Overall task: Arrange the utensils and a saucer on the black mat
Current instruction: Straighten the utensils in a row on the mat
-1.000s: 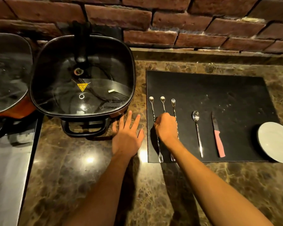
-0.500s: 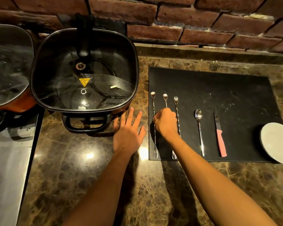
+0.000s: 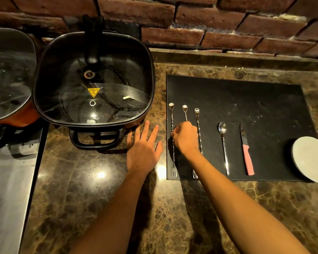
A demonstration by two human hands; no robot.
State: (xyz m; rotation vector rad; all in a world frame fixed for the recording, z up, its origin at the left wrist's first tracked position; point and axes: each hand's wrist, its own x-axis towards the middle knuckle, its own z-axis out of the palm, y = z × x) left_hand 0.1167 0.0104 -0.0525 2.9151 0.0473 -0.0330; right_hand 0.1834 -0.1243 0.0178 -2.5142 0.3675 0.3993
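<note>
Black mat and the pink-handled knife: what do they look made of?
Black mat: likely leather or faux leather, matte, with a stitched border along its edge. Pink-handled knife: dark blade, probably coated or shadowed steel; the handle looks like smooth moulded plastic. Neither can be confirmed from the head view alone.

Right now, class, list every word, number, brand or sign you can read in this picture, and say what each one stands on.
No words, numbers or brand names can be read anywhere.
One sign only: a yellow triangle sticker with wavy heat lines, a hot-surface warning, on the glass lid of the square black pan.
The small pale tag under the lid is too small to read.
</note>
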